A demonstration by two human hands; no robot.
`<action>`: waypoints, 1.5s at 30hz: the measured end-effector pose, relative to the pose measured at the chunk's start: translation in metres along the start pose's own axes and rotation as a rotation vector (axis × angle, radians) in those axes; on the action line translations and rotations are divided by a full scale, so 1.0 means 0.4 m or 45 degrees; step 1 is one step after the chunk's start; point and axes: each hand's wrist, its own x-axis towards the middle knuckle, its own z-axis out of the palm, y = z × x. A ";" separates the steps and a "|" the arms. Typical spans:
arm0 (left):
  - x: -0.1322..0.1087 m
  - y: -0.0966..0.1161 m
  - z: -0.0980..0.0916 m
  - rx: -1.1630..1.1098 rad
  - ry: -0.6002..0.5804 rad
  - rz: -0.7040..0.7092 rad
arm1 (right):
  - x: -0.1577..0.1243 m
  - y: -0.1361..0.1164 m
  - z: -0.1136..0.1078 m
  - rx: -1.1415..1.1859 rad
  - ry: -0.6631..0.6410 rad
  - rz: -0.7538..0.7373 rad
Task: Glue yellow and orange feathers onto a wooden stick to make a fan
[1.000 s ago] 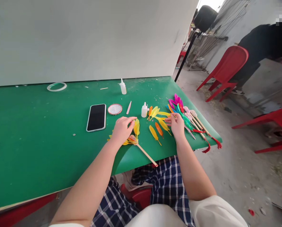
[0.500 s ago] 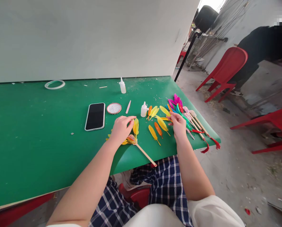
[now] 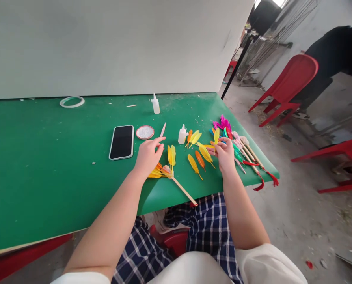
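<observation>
My right hand (image 3: pixel 224 152) pinches a yellow feather (image 3: pixel 216 136), held upright above the table at the right. My left hand (image 3: pixel 148 157) hovers with fingers apart and holds nothing. Just under and beside it lies a feather fan (image 3: pixel 171 157) with yellow and orange feathers round a pale centre and a wooden stick handle (image 3: pixel 184 191). Between the hands, loose yellow feathers (image 3: pixel 195 165) and an orange feather (image 3: pixel 200 158) rest on the green table. A small white squeeze bottle (image 3: pixel 182 134) stands behind them, beside more yellow feathers (image 3: pixel 195 137).
A phone (image 3: pixel 121 142), a round lid (image 3: pixel 144 132), a pink stick (image 3: pixel 163 129), another bottle (image 3: pixel 155 105) and a tape roll (image 3: pixel 72 102) are on the green table (image 3: pixel 45 173). Magenta feathers (image 3: pixel 223 122) and tasselled sticks (image 3: pixel 254 157) lie right. Beyond, a person stands by a red chair (image 3: pixel 295 85).
My right hand has lifted the yellow feather and turned it upright. My left hand has drawn back a little from the fan, showing more of its feathers. The view has shifted slightly.
</observation>
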 end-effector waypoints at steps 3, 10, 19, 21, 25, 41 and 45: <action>0.002 -0.003 -0.008 -0.001 0.020 -0.043 | 0.001 0.000 -0.001 -0.082 0.038 -0.024; 0.001 -0.005 -0.010 -0.033 0.067 -0.104 | 0.004 0.007 -0.007 -0.148 0.026 -0.068; 0.000 -0.004 -0.008 -0.050 0.051 -0.131 | 0.004 0.010 -0.007 -0.180 0.000 -0.103; 0.000 -0.005 -0.006 -0.041 0.047 -0.127 | 0.006 0.013 -0.009 -0.197 0.056 -0.139; -0.001 -0.009 -0.003 -0.024 0.047 -0.120 | 0.009 0.016 -0.012 -0.280 0.091 -0.185; 0.001 -0.008 0.000 -0.002 0.036 -0.108 | -0.008 0.015 -0.001 -0.498 -0.066 -0.063; 0.001 -0.007 0.000 -0.004 0.026 -0.112 | -0.011 0.010 0.002 -0.496 -0.058 -0.054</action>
